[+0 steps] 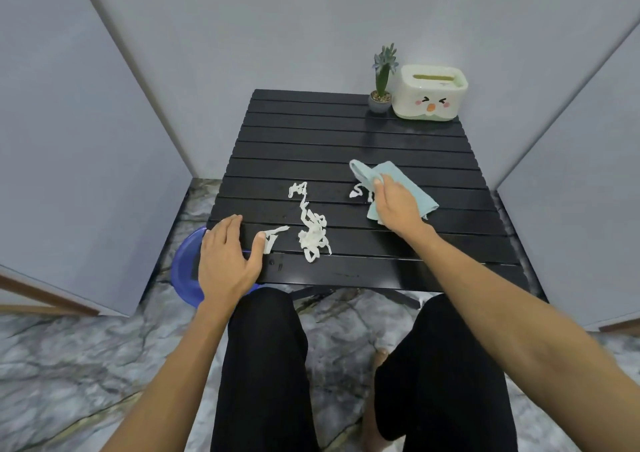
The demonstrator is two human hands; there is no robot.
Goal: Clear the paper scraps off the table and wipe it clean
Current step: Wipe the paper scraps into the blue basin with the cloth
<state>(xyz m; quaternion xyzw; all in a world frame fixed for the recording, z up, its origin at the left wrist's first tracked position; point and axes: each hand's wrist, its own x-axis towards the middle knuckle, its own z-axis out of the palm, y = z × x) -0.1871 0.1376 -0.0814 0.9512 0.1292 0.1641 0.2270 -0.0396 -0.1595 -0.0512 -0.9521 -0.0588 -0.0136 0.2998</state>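
Observation:
White paper scraps (313, 233) lie in a tangled heap near the front of the black slatted table (311, 140). A smaller scrap (356, 191) lies beside the light blue cloth (401, 181). My right hand (394, 206) presses flat on that cloth at the table's right middle. My left hand (227, 261) rests open on the table's front left corner, its thumb touching a short paper strip (275, 234).
A blue plastic bin (185, 271) stands on the floor under the table's front left corner. A small potted plant (381, 88) and a white tissue box (431, 93) with a cartoon face sit at the back right. Grey walls close in on both sides.

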